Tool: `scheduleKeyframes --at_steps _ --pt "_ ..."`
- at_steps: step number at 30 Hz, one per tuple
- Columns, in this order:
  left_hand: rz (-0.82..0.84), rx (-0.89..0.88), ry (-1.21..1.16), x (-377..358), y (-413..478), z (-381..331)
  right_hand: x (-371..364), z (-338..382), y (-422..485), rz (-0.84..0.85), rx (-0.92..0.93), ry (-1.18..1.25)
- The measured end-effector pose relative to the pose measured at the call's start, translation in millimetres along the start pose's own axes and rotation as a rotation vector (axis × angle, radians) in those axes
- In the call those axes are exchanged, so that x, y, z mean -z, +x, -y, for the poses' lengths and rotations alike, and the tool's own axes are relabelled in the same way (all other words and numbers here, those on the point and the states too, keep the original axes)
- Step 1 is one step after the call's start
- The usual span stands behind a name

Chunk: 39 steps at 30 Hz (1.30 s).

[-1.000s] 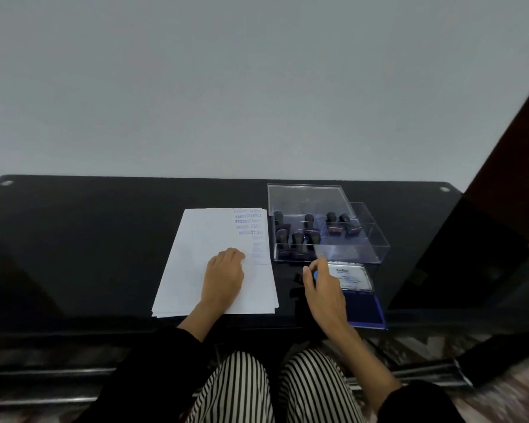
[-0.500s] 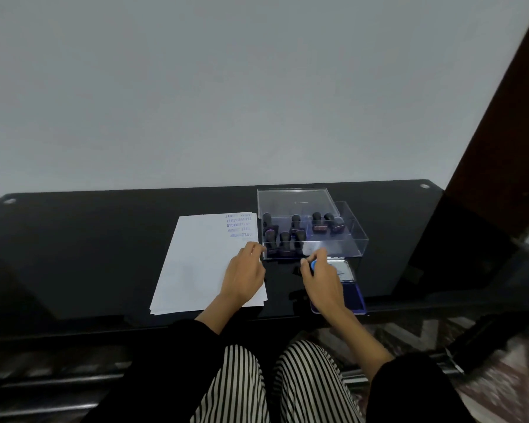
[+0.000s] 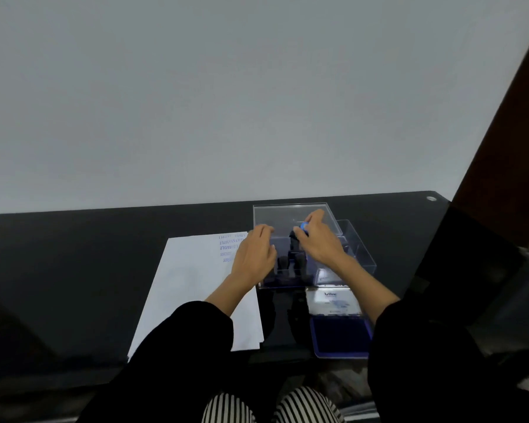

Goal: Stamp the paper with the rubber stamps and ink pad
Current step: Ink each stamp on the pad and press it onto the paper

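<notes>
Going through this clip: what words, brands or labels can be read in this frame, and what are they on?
"Artline": on the white label of the open ink pad lid; the smaller print under it is too small to read.
On the paper, the blue stamped lines at its far right corner are upside down and too blurred to read.

Glossy black table [image 3: 74,270], clear-plastic box [image 3: 361,254]

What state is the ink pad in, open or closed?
Open: the ink pad shows its dark blue surface, and its lid lies folded back.
</notes>
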<state>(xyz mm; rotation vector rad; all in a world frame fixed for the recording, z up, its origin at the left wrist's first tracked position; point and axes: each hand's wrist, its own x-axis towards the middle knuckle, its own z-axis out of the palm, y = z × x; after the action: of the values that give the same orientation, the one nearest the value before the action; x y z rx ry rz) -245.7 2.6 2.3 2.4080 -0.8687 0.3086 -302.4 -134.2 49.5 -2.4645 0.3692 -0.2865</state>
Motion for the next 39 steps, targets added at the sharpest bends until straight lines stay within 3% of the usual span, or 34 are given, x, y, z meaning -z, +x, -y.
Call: scheduleKeyframes --at_steps 15,29,39 --pt "0.321 0.205 0.063 -43 41 41 -60 -15 88 0.075 -0.012 -0.354" --pt "0.291 0.221 -0.059 -38 37 38 -73 -14 80 -0.137 0.100 -0.403" --pt "0.258 0.241 -0.110 -35 36 38 -82 -4 96 0.181 -0.053 -0.290"
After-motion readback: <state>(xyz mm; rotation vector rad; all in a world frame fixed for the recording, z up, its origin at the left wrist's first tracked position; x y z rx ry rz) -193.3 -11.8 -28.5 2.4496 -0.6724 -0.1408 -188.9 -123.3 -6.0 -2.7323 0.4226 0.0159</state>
